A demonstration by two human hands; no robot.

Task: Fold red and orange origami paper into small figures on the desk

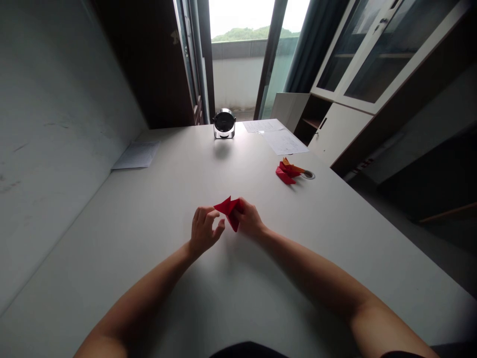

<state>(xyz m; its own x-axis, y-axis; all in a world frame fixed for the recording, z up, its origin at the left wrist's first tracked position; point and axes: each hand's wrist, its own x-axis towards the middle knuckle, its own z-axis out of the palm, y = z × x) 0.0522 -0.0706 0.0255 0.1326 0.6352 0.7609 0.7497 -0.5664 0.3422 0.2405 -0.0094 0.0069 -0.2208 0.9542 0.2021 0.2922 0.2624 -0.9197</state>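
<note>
A red folded-paper figure with pointed corners is held just above the white table. My right hand grips its right side, with the fingers partly behind the paper. At the figure's left point is my left hand, its fingers bent and its thumb apart from them. Whether a left fingertip touches the paper I cannot tell. Farther off to the right lie more folded-paper pieces, red and orange, close together.
Near the table's far edge stands a round black-and-silver device on a bracket. Paper sheets lie at the back right, and another stack of paper sits by the left wall. A white cabinet stands beyond the right edge.
</note>
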